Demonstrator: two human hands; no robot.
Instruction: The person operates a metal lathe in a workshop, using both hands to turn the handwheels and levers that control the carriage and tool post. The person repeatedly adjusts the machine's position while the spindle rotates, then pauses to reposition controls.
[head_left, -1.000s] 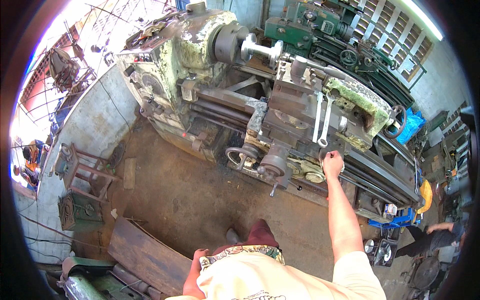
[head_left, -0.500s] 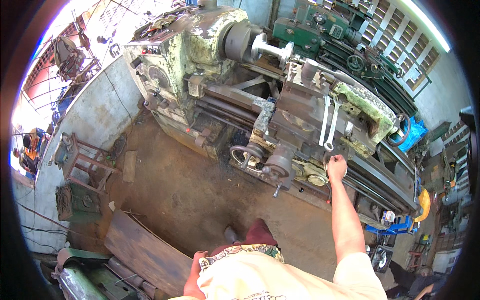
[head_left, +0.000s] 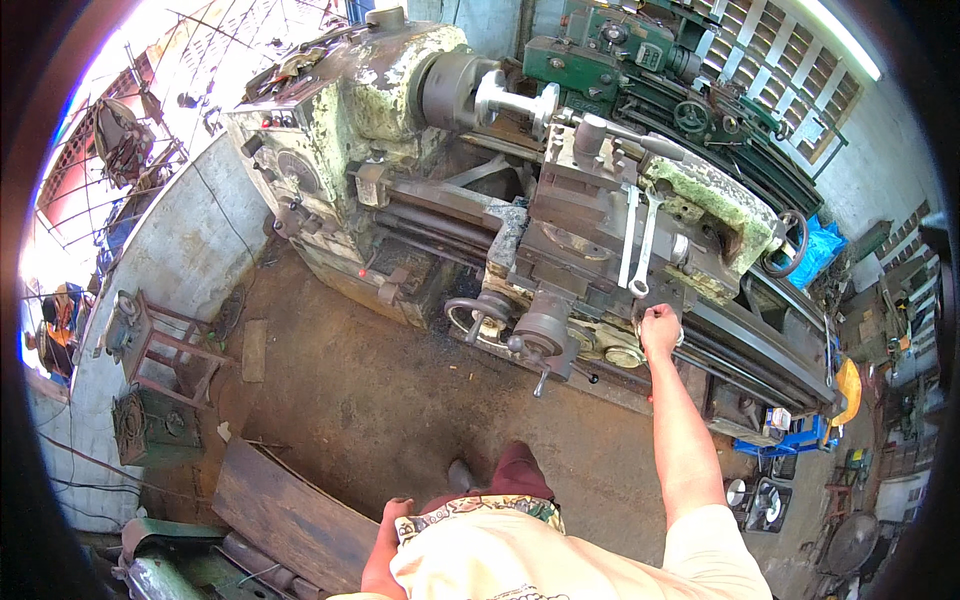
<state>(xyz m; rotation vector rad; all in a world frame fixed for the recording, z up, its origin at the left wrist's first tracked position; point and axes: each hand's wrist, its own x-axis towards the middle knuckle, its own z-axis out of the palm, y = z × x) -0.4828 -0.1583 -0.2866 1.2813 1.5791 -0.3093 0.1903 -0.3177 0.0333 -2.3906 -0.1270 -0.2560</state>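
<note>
A worn lathe with chipped pale-green paint stands before me. My right hand (head_left: 660,331) is closed at the front of its carriage (head_left: 570,258), just below two spanners; whatever the fingers grip is hidden by the hand. The two spanners (head_left: 647,245) lie side by side on the carriage top. In the lathe's chuck (head_left: 450,92) sits a shiny flanged metal workpiece (head_left: 515,101). Left of my right hand are a handwheel (head_left: 480,318) and a crank handle (head_left: 541,383). My left hand (head_left: 398,509) rests at my waist, its fingers mostly hidden.
A green lathe (head_left: 620,65) stands behind. On the left are a rusty metal stand (head_left: 165,350) and a dark green box (head_left: 150,425). A brown board (head_left: 290,510) lies at lower left. Past the lathe's right end are a blue stand (head_left: 775,448) and a standing fan (head_left: 852,545).
The whole view has shifted, so the lathe appears a little further left. My right hand stays closed at the same part of the carriage; my left hand stays at my waist.
</note>
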